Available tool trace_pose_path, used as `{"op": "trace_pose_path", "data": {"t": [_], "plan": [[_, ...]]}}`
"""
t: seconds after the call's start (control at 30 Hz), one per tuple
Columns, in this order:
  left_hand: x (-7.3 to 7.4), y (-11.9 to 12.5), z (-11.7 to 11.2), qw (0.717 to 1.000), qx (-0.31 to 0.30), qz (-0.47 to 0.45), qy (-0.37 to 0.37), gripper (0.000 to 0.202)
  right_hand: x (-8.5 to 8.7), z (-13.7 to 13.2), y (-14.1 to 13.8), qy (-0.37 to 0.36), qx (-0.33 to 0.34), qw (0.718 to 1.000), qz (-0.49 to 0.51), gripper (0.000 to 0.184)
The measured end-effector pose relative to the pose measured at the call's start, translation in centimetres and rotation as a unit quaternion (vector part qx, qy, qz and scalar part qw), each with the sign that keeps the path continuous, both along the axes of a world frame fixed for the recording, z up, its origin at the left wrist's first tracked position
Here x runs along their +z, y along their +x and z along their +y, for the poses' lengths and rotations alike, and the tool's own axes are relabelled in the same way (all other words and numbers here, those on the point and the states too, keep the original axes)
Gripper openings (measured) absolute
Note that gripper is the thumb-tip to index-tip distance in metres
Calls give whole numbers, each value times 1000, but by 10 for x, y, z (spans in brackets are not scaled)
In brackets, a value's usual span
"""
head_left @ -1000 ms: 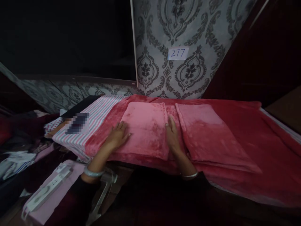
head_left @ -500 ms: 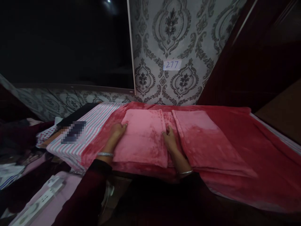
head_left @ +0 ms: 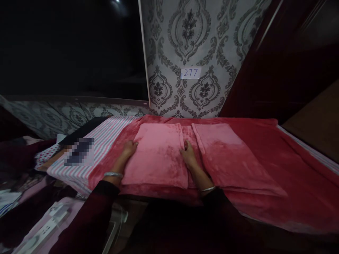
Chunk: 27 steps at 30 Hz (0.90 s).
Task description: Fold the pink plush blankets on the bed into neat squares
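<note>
A folded pink plush blanket section lies flat in front of me, with a straight thick edge on its right. My left hand is closed at its left edge, thumb and fingers pinching the fabric. At the right edge my right hand grips the border between thumb and bent fingers; some fingertips are hidden. Just right of that hand lies a second folded pink panel. Both panels rest on a spread of red plush fabric. Whether they are all one piece I cannot tell.
Striped cloth covers the left side, with a blurred dark object on it. A power strip lies at lower left near heaped clothes. Behind are a large dark screen and patterned wall with a "277" paper.
The whole view has shifted slightly, so things appear a little further left. Both hands stay at the two side edges of the folded section, which looks nearly unchanged.
</note>
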<state>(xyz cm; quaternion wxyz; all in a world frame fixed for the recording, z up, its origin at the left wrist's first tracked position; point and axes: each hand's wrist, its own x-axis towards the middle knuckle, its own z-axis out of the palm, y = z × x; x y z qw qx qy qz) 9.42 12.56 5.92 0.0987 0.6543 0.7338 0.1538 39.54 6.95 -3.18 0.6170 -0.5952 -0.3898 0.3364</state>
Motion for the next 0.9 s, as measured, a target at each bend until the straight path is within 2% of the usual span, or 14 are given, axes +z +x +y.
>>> {"op": "trace_pose_path", "data": {"t": [0.1,0.2,0.27,0.37,0.43,0.53,0.6,0.67,0.77,0.9], "plan": [[8,2,0,999,-23,31,-18,33,3,-1,1,8,27,1000,-7,82],[20,16,1,993,-62,90,53,44,4,-3,-3,23,63,998,-21,80],[25,32,3,983,-113,113,87,53,4,-4,-4,21,62,997,-38,79],[28,58,9,970,-208,121,28,63,6,-10,1,17,2,992,-126,80],[28,76,15,960,-250,123,-12,64,12,-13,3,41,-25,974,-221,80],[26,103,21,951,-282,122,-19,62,24,-9,-5,104,0,942,-318,77],[22,122,21,945,-304,119,-12,61,30,0,-18,133,28,937,-322,75],[13,138,18,940,-321,117,-3,60,28,10,-30,134,42,945,-296,71],[-10,150,11,938,-322,127,34,57,12,20,-37,85,35,961,-260,67],[-37,150,7,933,-314,151,87,56,-9,23,-35,54,25,962,-265,65]]}}
